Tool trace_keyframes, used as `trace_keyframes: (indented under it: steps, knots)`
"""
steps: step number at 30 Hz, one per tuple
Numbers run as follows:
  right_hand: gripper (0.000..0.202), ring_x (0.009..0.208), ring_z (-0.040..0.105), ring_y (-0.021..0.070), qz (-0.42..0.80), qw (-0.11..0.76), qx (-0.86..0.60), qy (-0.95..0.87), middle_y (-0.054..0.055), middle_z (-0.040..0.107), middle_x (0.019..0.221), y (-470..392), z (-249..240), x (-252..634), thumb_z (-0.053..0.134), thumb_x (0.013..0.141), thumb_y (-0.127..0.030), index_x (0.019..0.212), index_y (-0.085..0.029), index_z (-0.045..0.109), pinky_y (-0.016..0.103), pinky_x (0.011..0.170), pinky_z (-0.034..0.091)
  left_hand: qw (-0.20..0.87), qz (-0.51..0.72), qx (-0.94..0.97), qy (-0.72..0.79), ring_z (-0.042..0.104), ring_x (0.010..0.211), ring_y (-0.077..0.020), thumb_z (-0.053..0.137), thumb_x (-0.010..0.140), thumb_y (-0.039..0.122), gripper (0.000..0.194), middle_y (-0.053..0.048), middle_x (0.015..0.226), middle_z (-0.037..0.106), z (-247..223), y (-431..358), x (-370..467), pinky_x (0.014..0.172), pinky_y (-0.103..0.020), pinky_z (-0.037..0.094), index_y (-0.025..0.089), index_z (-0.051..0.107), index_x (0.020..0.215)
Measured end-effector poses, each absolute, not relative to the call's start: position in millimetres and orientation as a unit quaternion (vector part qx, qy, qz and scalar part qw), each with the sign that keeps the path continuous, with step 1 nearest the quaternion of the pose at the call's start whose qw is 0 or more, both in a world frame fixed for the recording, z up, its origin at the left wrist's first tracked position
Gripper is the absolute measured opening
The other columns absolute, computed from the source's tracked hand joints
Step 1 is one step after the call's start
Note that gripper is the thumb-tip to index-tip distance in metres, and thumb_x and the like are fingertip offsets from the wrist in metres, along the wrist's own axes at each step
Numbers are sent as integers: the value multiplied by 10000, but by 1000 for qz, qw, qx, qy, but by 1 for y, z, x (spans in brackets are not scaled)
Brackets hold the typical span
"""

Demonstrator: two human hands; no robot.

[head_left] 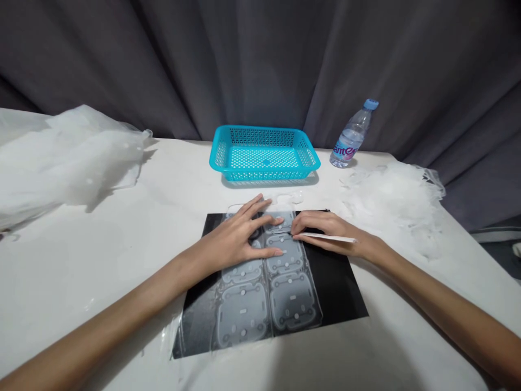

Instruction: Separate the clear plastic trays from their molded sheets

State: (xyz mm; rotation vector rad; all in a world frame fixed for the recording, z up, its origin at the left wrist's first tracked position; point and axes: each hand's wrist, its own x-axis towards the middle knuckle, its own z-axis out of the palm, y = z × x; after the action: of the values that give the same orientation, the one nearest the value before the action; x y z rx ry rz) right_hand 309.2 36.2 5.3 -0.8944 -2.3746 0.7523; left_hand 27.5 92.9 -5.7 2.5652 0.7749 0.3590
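Dark grey pleated curtains [252, 65] hang behind a white table [171, 179], on which a thin, clear plastic sheet [291, 296] lies over a black rectangular mat [337, 288]. Two columns of rounded-square panels fill the sheet, smoky grey against the black, marked with small pale dots and short slots, with glossy, wrinkled margins. Spread and unclenched, the left hand [244, 233] rests on it; the right hand [321, 225] grips a slim white-handled tool [329, 238] over the right column.

Slim bare forearms [142, 302], bare hands [234, 239]
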Motion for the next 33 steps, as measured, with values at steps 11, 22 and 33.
trace_keyframes:
  steps: [11, 22, 33]
  knots:
    - [141, 970, 677, 206, 250, 225, -327, -883, 89, 712, 1074, 34, 10, 312, 524, 1093, -279, 1060, -208, 642, 352, 890, 549, 211, 140, 929, 271, 241, 1620, -390, 672, 877, 750, 726, -116, 1724, 349, -10, 94, 27, 1288, -626, 283, 274, 648, 1425]
    - [175, 1020, 674, 214, 246, 205, -318, -893, 99, 697, 1115, 36, 10, 312, 464, 1112, -253, 1080, -198, 627, 356, 906, 530, 202, 125, 932, 274, 223, 1626, -385, 645, 883, 768, 748, -126, 1729, 335, -7, 93, 27, 1287, -620, 287, 259, 637, 1431]
    - [126, 959, 644, 211, 195, 232, -356, -884, 86, 701, 1043, 27, 36, 312, 542, 1089, -283, 1069, -197, 631, 363, 876, 543, 200, 123, 932, 276, 199, 1636, -360, 620, 897, 774, 742, -103, 1744, 308, -12, 93, 25, 1304, -589, 270, 291, 618, 1461]
